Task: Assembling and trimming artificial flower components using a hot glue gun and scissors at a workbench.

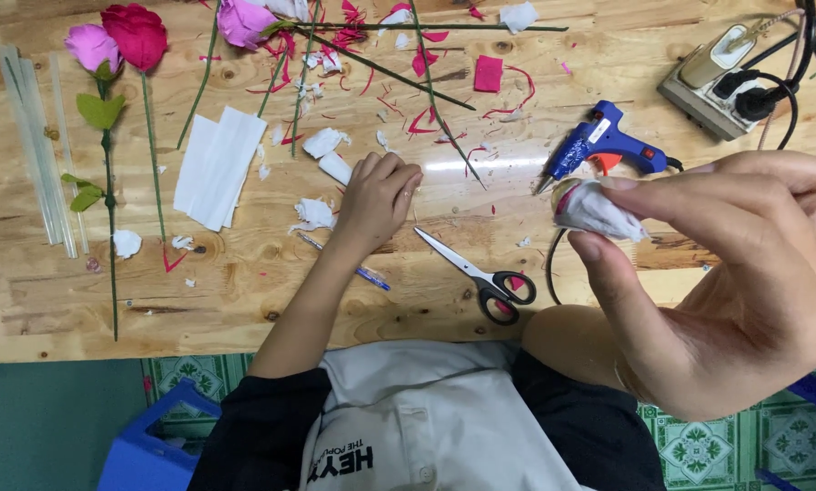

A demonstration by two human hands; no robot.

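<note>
Right hand [744,273] raised, pinching a crumpled white paper bud [599,209]; left hand [378,195] curled (fingers folded) mid-surface on the scrap-strewn wooden table [244,273].

Our left hand [376,200] rests curled at ten o'clock; our right hand [744,282], raised at three o'clock, pinches thumb against fingertips.

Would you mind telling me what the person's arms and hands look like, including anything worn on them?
Both hands, the left hand and the right hand, are bare: no gloves, rings or watch show. The forearms are uncovered too. Short black sleeves end near the elbow, worn with a white front panel bearing dark lettering.
</note>
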